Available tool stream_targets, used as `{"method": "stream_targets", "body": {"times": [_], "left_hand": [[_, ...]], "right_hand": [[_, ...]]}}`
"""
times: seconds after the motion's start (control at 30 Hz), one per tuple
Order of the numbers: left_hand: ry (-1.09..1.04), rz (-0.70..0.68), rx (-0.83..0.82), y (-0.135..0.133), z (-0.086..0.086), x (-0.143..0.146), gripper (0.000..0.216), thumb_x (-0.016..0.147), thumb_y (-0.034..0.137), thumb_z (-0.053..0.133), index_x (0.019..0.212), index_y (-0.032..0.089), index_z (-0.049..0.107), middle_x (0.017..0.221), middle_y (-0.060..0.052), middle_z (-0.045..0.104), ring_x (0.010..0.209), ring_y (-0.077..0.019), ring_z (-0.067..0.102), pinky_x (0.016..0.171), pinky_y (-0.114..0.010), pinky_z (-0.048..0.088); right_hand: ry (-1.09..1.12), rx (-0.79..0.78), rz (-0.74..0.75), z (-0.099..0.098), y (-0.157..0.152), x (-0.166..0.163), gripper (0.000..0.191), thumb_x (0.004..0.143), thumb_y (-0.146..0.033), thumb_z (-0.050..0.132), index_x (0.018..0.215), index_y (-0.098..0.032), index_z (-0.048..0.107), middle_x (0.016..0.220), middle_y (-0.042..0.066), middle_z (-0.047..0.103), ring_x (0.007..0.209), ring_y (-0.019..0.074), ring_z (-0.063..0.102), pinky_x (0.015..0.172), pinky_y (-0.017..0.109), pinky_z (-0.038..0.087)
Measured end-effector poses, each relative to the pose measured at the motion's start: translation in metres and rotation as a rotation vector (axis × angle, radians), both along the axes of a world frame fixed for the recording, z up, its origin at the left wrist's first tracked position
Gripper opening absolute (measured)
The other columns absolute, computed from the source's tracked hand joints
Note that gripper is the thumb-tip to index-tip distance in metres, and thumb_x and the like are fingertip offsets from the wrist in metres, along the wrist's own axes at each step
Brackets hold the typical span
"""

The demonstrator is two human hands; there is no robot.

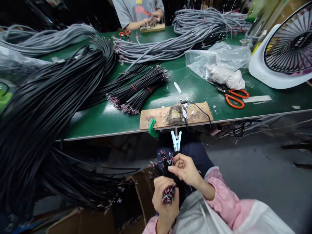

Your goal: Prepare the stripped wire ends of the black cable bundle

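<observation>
1. My left hand is wrapped around a bundle of black cables, its red and white wire ends facing me
2. My right hand, fingers curled, is at more black cable ends; I cannot tell whether it pinches one
3. The bundle is over my lap, below the edge of the green table, near a light-blue clip
4. Orange-handled scissors lie right of the wooden board bearing a small motor
</observation>
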State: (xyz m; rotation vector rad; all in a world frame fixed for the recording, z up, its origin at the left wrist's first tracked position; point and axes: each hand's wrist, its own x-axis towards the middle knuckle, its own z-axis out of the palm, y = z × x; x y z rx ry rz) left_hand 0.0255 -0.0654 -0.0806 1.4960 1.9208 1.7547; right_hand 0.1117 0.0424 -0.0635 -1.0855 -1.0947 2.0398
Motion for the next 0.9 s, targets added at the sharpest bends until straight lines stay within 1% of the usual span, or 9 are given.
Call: {"method": "stream_targets", "body": {"times": [0.07,0.17,0.27,0.33,0.4,0.53,0.6,0.7,0.9], "left_hand": [[0.113,-0.131,-0.022,-0.004,0.004,-0.007,0.012,0.082,0.014,0.07,0.092,0.021,0.071,0.083,-0.006,0.072,0.078,-0.0233,0.068,0.073,-0.039,0.059],[0.125,-0.443,-0.056,-0.004,0.012,-0.015,0.03,0.084,0.007,0.061,0.111,0.019,0.066,0.092,-0.011,0.076,0.087,-0.0264,0.073,0.076,-0.041,0.062],[0.132,-0.688,-0.12,0.001,0.025,-0.017,0.037,0.083,0.005,0.058,0.118,0.016,0.064,0.094,-0.013,0.077,0.093,-0.0288,0.076,0.081,-0.04,0.063],[0.145,-0.718,-0.13,0.005,0.035,-0.016,0.034,0.081,0.005,0.06,0.111,0.018,0.067,0.087,-0.01,0.077,0.084,-0.0275,0.077,0.078,-0.038,0.064],[0.09,-0.621,-0.165,0.011,0.045,-0.014,0.027,0.08,0.007,0.064,0.101,0.021,0.07,0.08,-0.006,0.078,0.07,-0.0248,0.077,0.067,-0.033,0.064],[-0.244,-0.206,-0.271,0.032,0.054,-0.019,0.005,0.086,0.02,0.07,0.082,0.019,0.073,0.054,0.001,0.068,0.039,-0.0148,0.062,0.041,-0.023,0.052],[-0.532,-0.117,-0.322,0.047,0.056,-0.024,0.016,0.085,0.03,0.075,0.08,0.016,0.071,0.051,0.002,0.063,0.036,-0.0106,0.053,0.036,-0.02,0.044],[-0.85,-0.025,-0.242,0.067,0.062,-0.033,0.025,0.076,0.033,0.084,0.08,0.015,0.067,0.054,0.004,0.06,0.038,-0.0056,0.047,0.038,-0.017,0.04],[-0.965,0.075,-0.045,0.084,0.075,-0.05,0.022,0.071,0.019,0.084,0.081,0.014,0.065,0.062,0.004,0.061,0.044,-0.0026,0.047,0.039,-0.012,0.035]], "right_hand": [[-0.009,0.034,0.011,-0.004,0.009,-0.007,0.056,0.051,-0.054,0.094,0.07,-0.018,0.056,0.048,-0.01,0.053,0.042,0.0054,0.044,0.043,0.018,0.034],[0.003,0.057,0.097,-0.011,0.016,-0.021,0.056,0.048,-0.055,0.095,0.066,-0.016,0.058,0.051,-0.008,0.055,0.047,0.0058,0.046,0.048,0.019,0.035],[0.07,-0.018,0.348,-0.015,0.018,-0.037,0.055,0.046,-0.051,0.096,0.067,-0.016,0.06,0.049,-0.009,0.054,0.044,0.0056,0.046,0.045,0.018,0.034],[0.135,-0.084,0.544,-0.016,0.018,-0.046,0.052,0.047,-0.046,0.097,0.071,-0.015,0.063,0.05,-0.009,0.056,0.042,0.0058,0.046,0.043,0.018,0.035],[0.172,-0.083,0.604,-0.017,0.02,-0.05,0.045,0.055,-0.042,0.095,0.074,-0.014,0.065,0.051,-0.008,0.058,0.042,0.006,0.048,0.043,0.018,0.037],[0.133,0.022,0.375,-0.018,0.03,-0.04,0.03,0.079,-0.039,0.08,0.09,-0.014,0.067,0.058,-0.007,0.059,0.048,0.0063,0.054,0.047,0.016,0.04],[0.109,0.045,0.281,-0.018,0.036,-0.026,0.035,0.084,-0.045,0.074,0.101,-0.015,0.065,0.062,-0.006,0.061,0.047,0.0078,0.057,0.046,0.018,0.043],[0.056,0.1,0.158,-0.016,0.042,0.003,0.043,0.08,-0.053,0.075,0.097,-0.015,0.065,0.065,-0.004,0.064,0.044,0.0092,0.058,0.045,0.021,0.048],[-0.097,0.184,0.068,-0.004,0.043,0.043,0.034,0.083,-0.049,0.075,0.086,-0.015,0.068,0.066,-0.001,0.064,0.05,0.0092,0.057,0.05,0.022,0.049]]}}
